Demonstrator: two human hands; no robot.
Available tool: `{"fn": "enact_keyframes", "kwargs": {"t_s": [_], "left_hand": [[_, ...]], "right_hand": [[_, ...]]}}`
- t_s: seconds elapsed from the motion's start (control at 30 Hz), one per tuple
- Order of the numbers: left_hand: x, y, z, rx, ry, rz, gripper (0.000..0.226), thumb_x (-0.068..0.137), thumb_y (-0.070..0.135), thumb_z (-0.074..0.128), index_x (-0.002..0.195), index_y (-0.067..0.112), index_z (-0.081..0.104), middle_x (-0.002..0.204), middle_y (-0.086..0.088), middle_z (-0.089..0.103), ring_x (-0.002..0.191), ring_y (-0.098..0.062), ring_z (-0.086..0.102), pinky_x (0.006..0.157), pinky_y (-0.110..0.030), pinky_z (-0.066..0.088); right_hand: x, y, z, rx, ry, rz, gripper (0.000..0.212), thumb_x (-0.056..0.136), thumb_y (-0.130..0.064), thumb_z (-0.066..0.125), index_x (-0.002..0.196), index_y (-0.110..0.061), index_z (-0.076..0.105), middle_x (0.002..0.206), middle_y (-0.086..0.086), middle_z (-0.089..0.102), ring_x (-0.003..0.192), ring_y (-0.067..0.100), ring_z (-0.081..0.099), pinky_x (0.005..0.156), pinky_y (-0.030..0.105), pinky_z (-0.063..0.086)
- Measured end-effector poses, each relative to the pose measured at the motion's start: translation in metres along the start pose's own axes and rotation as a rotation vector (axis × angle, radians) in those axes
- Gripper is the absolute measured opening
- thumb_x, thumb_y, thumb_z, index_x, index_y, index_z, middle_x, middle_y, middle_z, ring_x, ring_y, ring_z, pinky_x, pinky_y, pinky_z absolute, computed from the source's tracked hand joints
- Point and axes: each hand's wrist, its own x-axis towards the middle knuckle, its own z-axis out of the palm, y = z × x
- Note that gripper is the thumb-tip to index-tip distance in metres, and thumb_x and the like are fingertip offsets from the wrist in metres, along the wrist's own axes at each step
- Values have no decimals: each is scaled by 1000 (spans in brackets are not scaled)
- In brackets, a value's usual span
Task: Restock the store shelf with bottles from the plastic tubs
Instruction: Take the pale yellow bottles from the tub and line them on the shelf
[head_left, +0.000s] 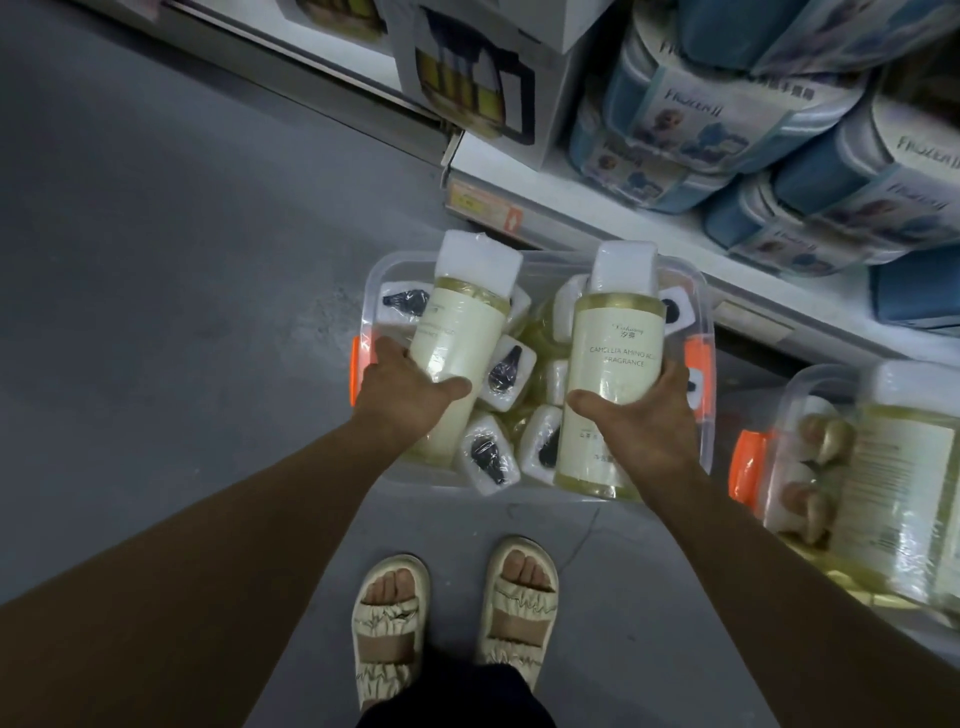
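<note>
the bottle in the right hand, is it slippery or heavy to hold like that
The bottle is likely slippery: it looks wrapped in glossy film. Probably heavy for its size, since yellowish liquid fills it. The right hand grips low, so it may tip.

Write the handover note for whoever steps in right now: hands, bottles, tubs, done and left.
Left hand grips one bottle; right hand grips another bottle, both held above the clear tub on the floor.
More wrapped bottles remain in that tub.
A second tub to the right also holds bottles.
Done: two bottles picked up.
Left: place both on the shelf, then keep emptying both tubs.
</note>
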Motion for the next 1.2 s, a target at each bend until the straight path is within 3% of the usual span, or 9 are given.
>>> {"fn": "enact_keyframes", "kwargs": {"t_s": [0.07, 0.13, 0.27, 0.33, 0.5, 0.63, 0.87, 1.1, 1.2], "left_hand": [[5, 1, -4, -81, -56, -16, 76, 74, 27, 80, 128, 9, 30, 110, -1, 47, 97, -20, 50, 83, -33, 44], [12, 1, -6, -52, -92, -19, 76, 67, 27, 85, 122, 12, 34, 105, 3, 48, 97, -19, 51, 82, -33, 44], [15, 10, -2, 218, -114, 39, 106, 35, 61, 84, 124, 15, 49, 119, -4, 57, 110, -24, 56, 93, -40, 49], [12, 14, 4, 331, -84, 55, 105, 41, 62, 84, 126, 14, 46, 122, -8, 52, 115, -26, 50, 97, -40, 46], [12, 19, 13, 230, -109, 63, 96, 56, 39, 89, 129, 12, 34, 123, -8, 52, 112, -27, 53, 91, -42, 49], [6, 21, 10, 273, -62, 105, 90, 54, 42, 88, 121, 13, 35, 117, -7, 55, 108, -27, 55, 88, -42, 50], [-32, 25, -19, 157, 11, 190, 87, 47, 43, 90, 118, 15, 47, 110, -3, 58, 99, -21, 57, 81, -36, 50], [-93, 51, -88, 49, 80, 227, 82, 57, 31, 89, 122, 15, 43, 105, 3, 51, 92, -16, 49, 76, -29, 42], [-133, 70, -131, 10, 109, 253, 80, 59, 31, 89, 120, 14, 41, 104, 2, 51, 91, -16, 49, 76, -31, 43]], "right_hand": [[0, 0, 2, 8, -11, 3, 79, 69, -27, 82, 129, -16, 31, 106, 1, 49, 92, 17, 52, 58, 26, 44], [1, 0, 6, 14, -15, 14, 81, 68, -27, 82, 129, -16, 32, 108, 3, 51, 94, 20, 54, 66, 32, 50], [4, 1, 11, 36, -6, 10, 80, 67, -26, 83, 127, -16, 33, 106, 3, 52, 93, 21, 56, 67, 33, 50], [5, 2, 12, 45, -1, 8, 78, 66, -26, 83, 126, -16, 33, 105, 3, 52, 92, 21, 56, 64, 30, 49], [4, 4, 9, 42, -6, -6, 80, 67, -26, 83, 128, -16, 33, 108, 3, 52, 95, 21, 55, 69, 33, 51], [-3, 4, 3, 48, -1, -28, 81, 67, -25, 83, 130, -16, 32, 106, 0, 51, 94, 18, 53, 65, 28, 45], [-36, -22, -19, 9, -29, -55, 71, 67, -24, 82, 117, -20, 31, 106, -1, 51, 95, 21, 55, 78, 36, 49], [-94, -82, -51, 51, -16, -174, 68, 67, -20, 82, 112, -24, 31, 91, -12, 49, 77, 1, 50, 57, 21, 40], [-133, -123, -72, 56, 13, -233, 70, 66, -21, 83, 111, -26, 29, 101, -4, 52, 85, 13, 55, 60, 24, 42]]}}
